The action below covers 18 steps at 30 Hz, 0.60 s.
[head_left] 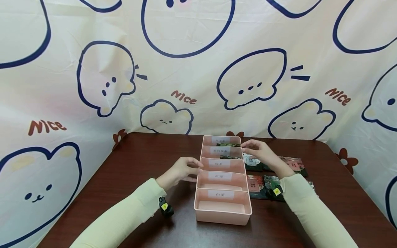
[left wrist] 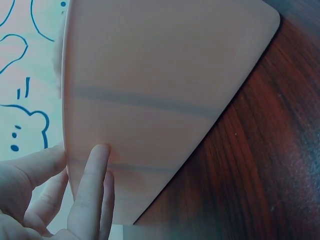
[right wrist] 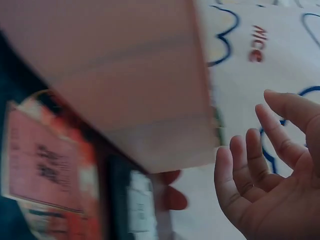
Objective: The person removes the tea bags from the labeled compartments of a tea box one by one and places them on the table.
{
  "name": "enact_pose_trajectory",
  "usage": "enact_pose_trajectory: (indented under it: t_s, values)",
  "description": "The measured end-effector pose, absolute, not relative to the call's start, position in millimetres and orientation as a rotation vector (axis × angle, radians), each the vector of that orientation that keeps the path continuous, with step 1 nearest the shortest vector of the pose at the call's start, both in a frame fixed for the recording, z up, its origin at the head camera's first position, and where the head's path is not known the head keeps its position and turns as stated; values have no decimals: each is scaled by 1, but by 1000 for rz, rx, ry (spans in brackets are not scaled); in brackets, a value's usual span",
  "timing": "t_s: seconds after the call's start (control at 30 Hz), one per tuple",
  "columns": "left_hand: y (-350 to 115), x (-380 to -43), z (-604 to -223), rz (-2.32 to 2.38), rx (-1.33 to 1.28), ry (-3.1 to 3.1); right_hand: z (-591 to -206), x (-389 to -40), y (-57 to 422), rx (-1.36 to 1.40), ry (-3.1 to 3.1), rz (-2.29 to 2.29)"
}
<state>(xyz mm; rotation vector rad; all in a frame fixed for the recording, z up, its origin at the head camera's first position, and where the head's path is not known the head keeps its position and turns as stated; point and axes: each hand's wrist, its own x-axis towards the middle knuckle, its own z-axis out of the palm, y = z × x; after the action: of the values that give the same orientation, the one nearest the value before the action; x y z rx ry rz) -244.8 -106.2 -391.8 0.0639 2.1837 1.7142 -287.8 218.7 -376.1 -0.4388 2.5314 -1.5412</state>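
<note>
A long pink divided box (head_left: pixel 222 217) lies lengthwise on the table, each compartment bearing a white label (head_left: pixel 221 194). Dark green packets (head_left: pixel 231 157) sit in its two farthest compartments. My left hand (head_left: pixel 183 169) is at the box's left side; in the left wrist view its extended fingers (left wrist: pixel 92 185) rest against the outer wall near the rim. Beside the far right rim is my right hand (head_left: pixel 260 151), its fingers spread with nothing between them. The right wrist view shows that hand (right wrist: pixel 275 170) just off the box's edge, palm visible.
Right of the box lie several flat packets in two rows, among them a red-labelled one (head_left: pixel 255 186), a green one (head_left: pixel 252 162) and a pink-labelled one (head_left: pixel 293 164). The dark wooden table (head_left: pixel 149 151) meets a cartoon-printed curtain (head_left: pixel 192 75) at the back.
</note>
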Motion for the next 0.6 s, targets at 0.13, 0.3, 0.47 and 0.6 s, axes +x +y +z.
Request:
enact_pose_trajectory:
  t_s: [0.13,0.3,0.47,0.6]
  values:
    - [-106,-245,-392,1713,65,2183,-390,-290,212,-479,2511,-1460]
    - [-106,-245,-391,1719,68,2181,-398,-289,209,-494,2508,-1429]
    - [-106,-245,-392,1725,76,2179,-400,-289,208,-472,2485,-1374]
    - [-106,-245,-392,1726,80,2177,-398,-290,207,-450,2484,-1326]
